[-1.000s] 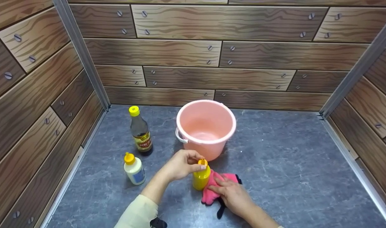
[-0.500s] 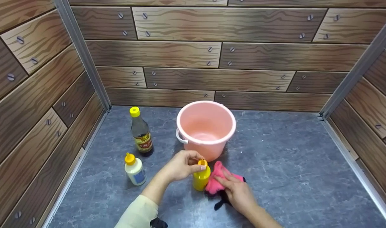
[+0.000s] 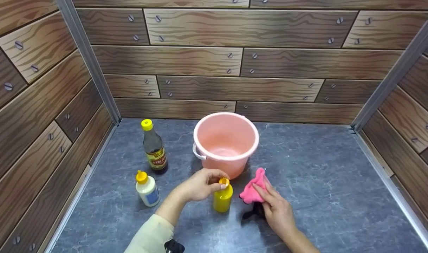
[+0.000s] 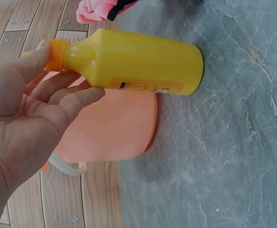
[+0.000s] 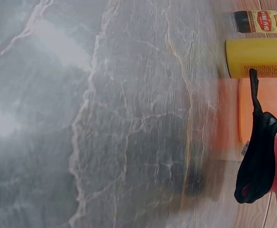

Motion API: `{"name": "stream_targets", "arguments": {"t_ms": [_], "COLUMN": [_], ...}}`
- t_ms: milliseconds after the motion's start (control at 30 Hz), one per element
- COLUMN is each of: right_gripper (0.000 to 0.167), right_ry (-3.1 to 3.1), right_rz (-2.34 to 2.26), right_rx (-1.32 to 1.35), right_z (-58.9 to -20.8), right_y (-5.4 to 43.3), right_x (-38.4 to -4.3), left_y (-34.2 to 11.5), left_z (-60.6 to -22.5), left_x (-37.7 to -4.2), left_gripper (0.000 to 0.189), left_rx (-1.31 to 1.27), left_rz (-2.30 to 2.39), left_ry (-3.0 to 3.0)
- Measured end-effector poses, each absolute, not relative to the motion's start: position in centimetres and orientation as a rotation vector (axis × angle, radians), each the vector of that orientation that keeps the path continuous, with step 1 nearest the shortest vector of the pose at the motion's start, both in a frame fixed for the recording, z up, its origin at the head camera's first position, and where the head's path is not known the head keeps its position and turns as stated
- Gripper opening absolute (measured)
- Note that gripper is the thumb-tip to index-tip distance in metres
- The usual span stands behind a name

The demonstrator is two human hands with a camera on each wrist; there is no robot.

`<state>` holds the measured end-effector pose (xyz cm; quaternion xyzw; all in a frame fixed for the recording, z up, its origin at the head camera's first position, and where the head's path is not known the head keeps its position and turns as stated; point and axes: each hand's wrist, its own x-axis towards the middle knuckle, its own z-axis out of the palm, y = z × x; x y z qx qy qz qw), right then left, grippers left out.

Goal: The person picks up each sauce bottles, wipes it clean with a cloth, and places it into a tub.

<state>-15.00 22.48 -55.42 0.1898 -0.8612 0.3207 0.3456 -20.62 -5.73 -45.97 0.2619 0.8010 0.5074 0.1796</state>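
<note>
A yellow bottle with an orange cap stands upright on the grey floor. My left hand pinches that cap between thumb and fingers. To the right of the bottle, my right hand holds a pink cloth with black trim, thumb and fingers gripping it. In the right wrist view the cloth's black side hangs off the floor, apart from the bottle. Just behind the yellow bottle stands a pink bucket with a white handle.
A dark sauce bottle with a yellow cap and a white bottle with an orange cap stand upright at the left. Wood-patterned walls enclose the grey floor at the back and both sides.
My right hand has drawn the pink cloth away from the yellow bottle, to the right and up off the floor. The left hand keeps its pinch on the cap; the bottle stays put.
</note>
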Motion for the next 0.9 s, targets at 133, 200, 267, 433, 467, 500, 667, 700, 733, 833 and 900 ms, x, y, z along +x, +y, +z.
{"name": "stream_targets", "arguments": {"t_ms": [133,200,267,433,467,500,667,700,733,833,900], "right_gripper": [0.071,0.07,0.069,0.068,0.068,0.068,0.066,0.067,0.067,0.067,0.066], "right_ry": [-2.201,-2.18,-2.165,-2.151,-2.148,-2.146,-2.146,-2.151,-2.153,-2.157,-2.153], "right_rz": [0.848,0.842,0.839,0.84,0.843,0.845,0.85,0.85,0.852,0.856,0.855], "right_rx": [0.518,0.534,0.551,0.571,0.574,0.575,0.579,0.579,0.58,0.587,0.591], "right_z": [-55.3,-55.4,-55.4,-55.3,-55.2,-55.2,-55.2,-55.2,-55.2,-55.2,-55.3], "right_y": [22.7,22.8,22.8,22.8,22.8,22.8,22.7,22.6,22.6,22.6,22.5], "right_x": [-14.8,-14.8,-14.8,-14.8,-14.7,-14.7,-14.6,-14.6,-14.6,-14.6,-14.6], "left_y": [-5.9,-6.0,-6.0,-5.6,-5.5,-5.4,-4.6,-4.5,-4.4,-4.3,-4.4], "left_z": [-45.8,-45.7,-45.6,-45.9,-46.0,-46.1,-46.5,-46.5,-46.5,-46.4,-46.2], "left_x": [-20.6,-20.6,-20.4,-19.8,-19.7,-19.5,-19.0,-19.0,-19.0,-18.9,-18.9], "left_gripper": [0.019,0.02,0.021,0.031,0.034,0.037,0.034,0.031,0.027,0.022,0.021], "left_rx": [0.769,0.784,0.784,0.72,0.688,0.655,0.468,0.442,0.422,0.412,0.423], "left_rz": [1.392,1.374,1.364,1.447,1.479,1.511,1.614,1.623,1.63,1.632,1.628], "left_ry": [2.265,2.272,2.289,2.371,2.388,2.407,2.501,2.51,2.511,2.496,2.469]}}
